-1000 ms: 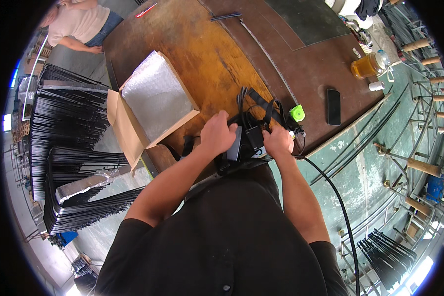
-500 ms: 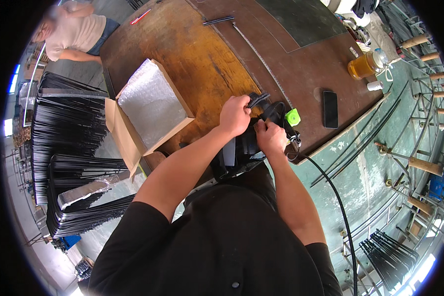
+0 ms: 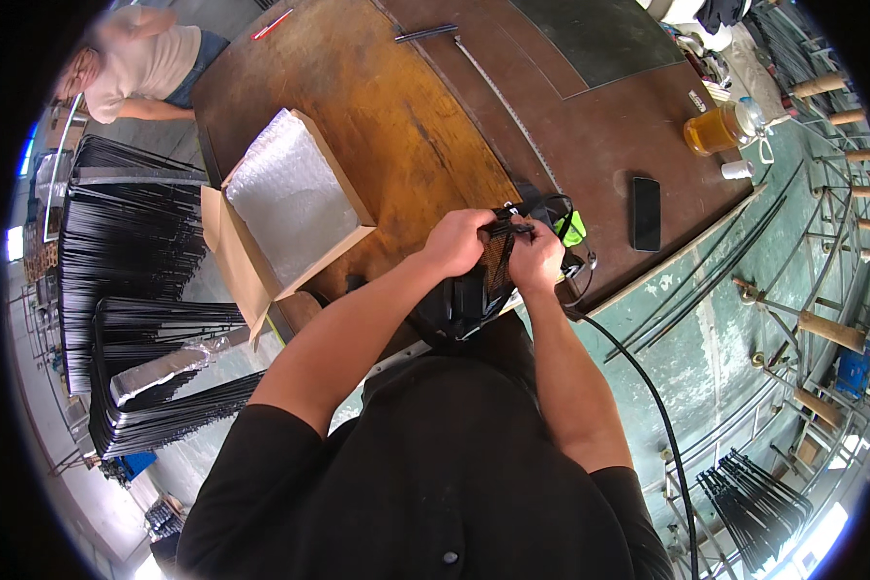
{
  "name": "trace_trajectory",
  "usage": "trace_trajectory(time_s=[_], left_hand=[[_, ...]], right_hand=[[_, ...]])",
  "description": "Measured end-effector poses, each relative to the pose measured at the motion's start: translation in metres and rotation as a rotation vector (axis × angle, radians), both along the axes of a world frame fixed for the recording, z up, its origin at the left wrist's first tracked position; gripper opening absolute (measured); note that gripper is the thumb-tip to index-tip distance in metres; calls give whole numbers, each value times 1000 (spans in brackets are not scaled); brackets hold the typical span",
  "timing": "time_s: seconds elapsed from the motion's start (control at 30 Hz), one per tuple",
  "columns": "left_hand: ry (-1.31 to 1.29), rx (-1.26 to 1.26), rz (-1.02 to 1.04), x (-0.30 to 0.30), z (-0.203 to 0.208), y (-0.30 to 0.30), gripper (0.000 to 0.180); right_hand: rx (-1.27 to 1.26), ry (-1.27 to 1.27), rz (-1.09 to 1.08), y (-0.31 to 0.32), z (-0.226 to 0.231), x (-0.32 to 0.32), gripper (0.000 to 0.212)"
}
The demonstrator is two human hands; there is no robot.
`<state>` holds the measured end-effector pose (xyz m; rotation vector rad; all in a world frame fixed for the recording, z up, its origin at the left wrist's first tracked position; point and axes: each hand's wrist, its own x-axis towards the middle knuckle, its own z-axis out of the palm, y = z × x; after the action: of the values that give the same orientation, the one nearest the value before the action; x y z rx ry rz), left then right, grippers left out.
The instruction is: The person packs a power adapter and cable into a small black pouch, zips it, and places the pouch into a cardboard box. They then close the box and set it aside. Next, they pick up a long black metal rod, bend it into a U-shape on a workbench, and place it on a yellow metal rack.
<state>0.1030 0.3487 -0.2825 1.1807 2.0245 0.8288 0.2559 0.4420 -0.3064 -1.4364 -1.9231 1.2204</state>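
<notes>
A black bag (image 3: 469, 302) with a mesh panel (image 3: 496, 263) stands at the table's near edge, against my body. At its upper edge my left hand (image 3: 457, 242) is closed, fingertips on dark strap-like material. My right hand (image 3: 536, 255) is closed beside it, thumb and fingers pinching the same black edge. The two hands nearly touch, and what exactly lies between the fingertips is partly hidden. Just past my right hand sits a bright green tape measure (image 3: 574, 230), partly covered, its blade (image 3: 512, 111) stretched out over the table. A thin black strap loops above the right hand.
Left on the brown table (image 3: 435, 145) lies an open cardboard box (image 3: 358, 208) with silvery lining. A phone (image 3: 646, 215), a jar of amber liquid (image 3: 710, 133) and a white roll (image 3: 737, 170) are right. A black cable (image 3: 648, 377) hangs down. Racks of black frames (image 3: 130, 242) and another person (image 3: 150, 63) are left.
My left hand has moved down and in beside the right one. The bag has turned, showing its mesh panel; the grey piece seen in it before is out of sight.
</notes>
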Motion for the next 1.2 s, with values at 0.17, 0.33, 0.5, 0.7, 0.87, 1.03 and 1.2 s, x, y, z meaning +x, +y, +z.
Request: trace_trajectory(time_s=[0.17, 0.33, 0.5, 0.7, 0.87, 1.03, 1.2], left_hand=[[102, -118, -211, 4, -2, 5, 32], [262, -356, -348, 15, 8, -1, 25], [401, -405, -307, 28, 1, 9, 20], [395, -254, -91, 34, -1, -1, 34], [415, 217, 76, 31, 25, -36, 51], [385, 231, 176, 35, 44, -89, 49], [210, 35, 364, 61, 28, -122, 54]], right_hand=[[3, -58, 25, 16, 2, 4, 15], [-98, -76, -3, 30, 6, 12, 35], [151, -183, 197, 28, 17, 18, 28], [229, -190, 235, 4, 22, 40, 31], [-25, -381, 189, -18, 20, 62, 62], [-158, -505, 267, -49, 20, 78, 69], [112, -362, 274, -60, 37, 74, 71]])
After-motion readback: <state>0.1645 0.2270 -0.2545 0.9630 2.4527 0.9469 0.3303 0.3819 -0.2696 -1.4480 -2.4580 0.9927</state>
